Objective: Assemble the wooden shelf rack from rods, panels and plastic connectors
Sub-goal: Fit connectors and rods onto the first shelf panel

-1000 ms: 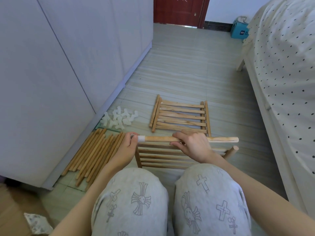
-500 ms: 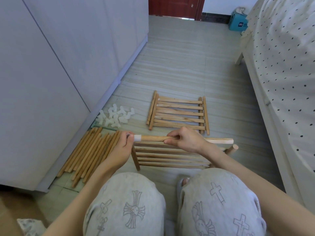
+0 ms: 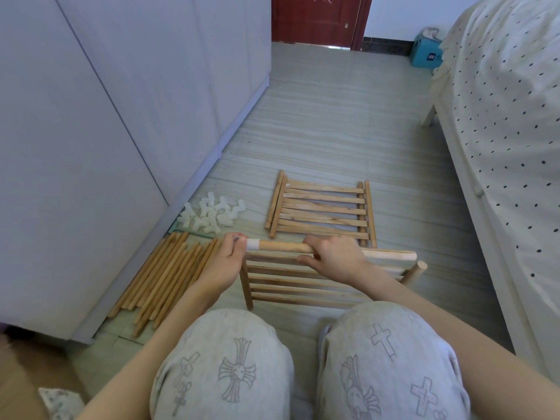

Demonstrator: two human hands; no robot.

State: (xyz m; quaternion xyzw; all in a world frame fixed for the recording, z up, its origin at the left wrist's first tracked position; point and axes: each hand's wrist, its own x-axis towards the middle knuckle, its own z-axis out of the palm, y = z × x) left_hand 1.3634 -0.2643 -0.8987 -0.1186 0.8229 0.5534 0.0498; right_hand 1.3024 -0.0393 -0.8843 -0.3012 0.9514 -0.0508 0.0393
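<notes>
Pressing the connector (image 3: pixel 252 244) with my left hand (image 3: pixel 222 265), right hand (image 3: pixel 335 258) gripping the rod (image 3: pixel 285 247); off-axis, it could jam or slip.

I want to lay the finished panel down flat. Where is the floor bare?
Bare floor stretches beyond the far slatted panel toward the door, between the cabinet and the bed. It is crowded left, with connectors and rods.

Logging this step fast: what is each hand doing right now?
Left hand: fingers pinch the white connector on the rod's end.
Right hand: fingers curled round the rod, holding it.
</notes>
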